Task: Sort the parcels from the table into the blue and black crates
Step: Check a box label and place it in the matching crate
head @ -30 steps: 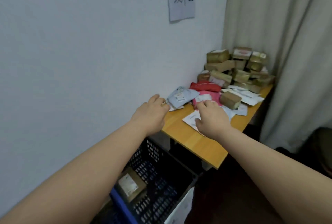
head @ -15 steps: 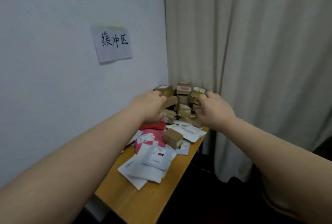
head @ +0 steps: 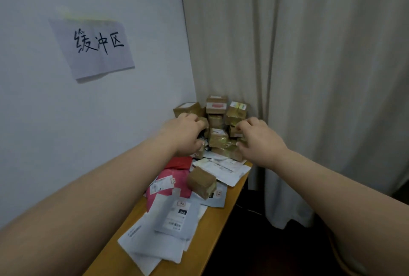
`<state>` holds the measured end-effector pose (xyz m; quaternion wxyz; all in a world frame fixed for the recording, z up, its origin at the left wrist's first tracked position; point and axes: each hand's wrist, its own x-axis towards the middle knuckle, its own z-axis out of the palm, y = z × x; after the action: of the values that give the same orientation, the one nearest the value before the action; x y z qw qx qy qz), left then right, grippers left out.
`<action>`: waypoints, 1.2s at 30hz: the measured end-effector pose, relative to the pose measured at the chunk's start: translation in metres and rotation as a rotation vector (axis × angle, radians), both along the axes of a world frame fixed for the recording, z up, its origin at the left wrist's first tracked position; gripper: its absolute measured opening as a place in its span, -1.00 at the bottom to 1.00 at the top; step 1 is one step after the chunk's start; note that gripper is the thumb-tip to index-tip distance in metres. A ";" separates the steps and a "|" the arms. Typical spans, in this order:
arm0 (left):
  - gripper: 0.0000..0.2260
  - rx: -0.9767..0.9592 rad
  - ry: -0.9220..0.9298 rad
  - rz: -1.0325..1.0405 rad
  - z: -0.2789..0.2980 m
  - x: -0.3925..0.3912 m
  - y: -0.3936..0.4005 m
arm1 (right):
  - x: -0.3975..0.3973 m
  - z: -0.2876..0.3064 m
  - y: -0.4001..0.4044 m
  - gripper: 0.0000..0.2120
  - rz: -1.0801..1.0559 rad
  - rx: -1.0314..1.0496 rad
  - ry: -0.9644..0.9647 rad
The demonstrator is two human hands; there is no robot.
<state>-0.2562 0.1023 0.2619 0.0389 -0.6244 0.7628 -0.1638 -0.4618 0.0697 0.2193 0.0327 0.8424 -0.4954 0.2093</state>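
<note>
- Nearest on the wooden table [head: 218,227], flat white and grey mailer envelopes [head: 170,220] lie overlapped with labels up, probably dropped loose rather than stacked.
- Just beyond them a pink mailer bag [head: 174,183] and a red one [head: 179,162] lie against the wall side, and a lone taped cardboard box [head: 202,181] sits tilted on top of the envelopes.
- Both arms reach past all that to the far corner. The left hand [head: 188,136] curls its fingers onto a brown box at the pile's left edge; the right hand [head: 257,140] curls onto boxes at its right (whether either has truly clamped a box, I cannot tell).
- The stack of taped boxes [head: 218,125] leans into the corner of wall and curtain [head: 309,76], which likely props it up.
- A handwritten paper sign [head: 95,47] is stuck on the wall.
- Neither crate is in view, so all these parcels remain unsorted.
</note>
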 end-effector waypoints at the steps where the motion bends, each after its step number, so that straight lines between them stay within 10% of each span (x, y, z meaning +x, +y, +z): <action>1: -0.50 0.016 -0.016 0.002 -0.005 0.004 -0.019 | 0.002 -0.002 -0.017 -0.62 0.002 0.010 0.015; 13: -0.47 0.145 0.115 0.134 -0.052 0.075 -0.229 | 0.028 -0.042 -0.221 -0.57 -0.012 0.196 0.121; 36: -0.46 0.271 0.485 0.673 -0.201 0.162 -0.352 | 0.173 -0.184 -0.482 -0.63 0.374 0.496 0.187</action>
<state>-0.0946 -0.2497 0.0610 -0.0084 -0.8479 0.5183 0.1109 -0.2888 -0.4122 0.0350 -0.1673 0.9168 -0.3626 0.0061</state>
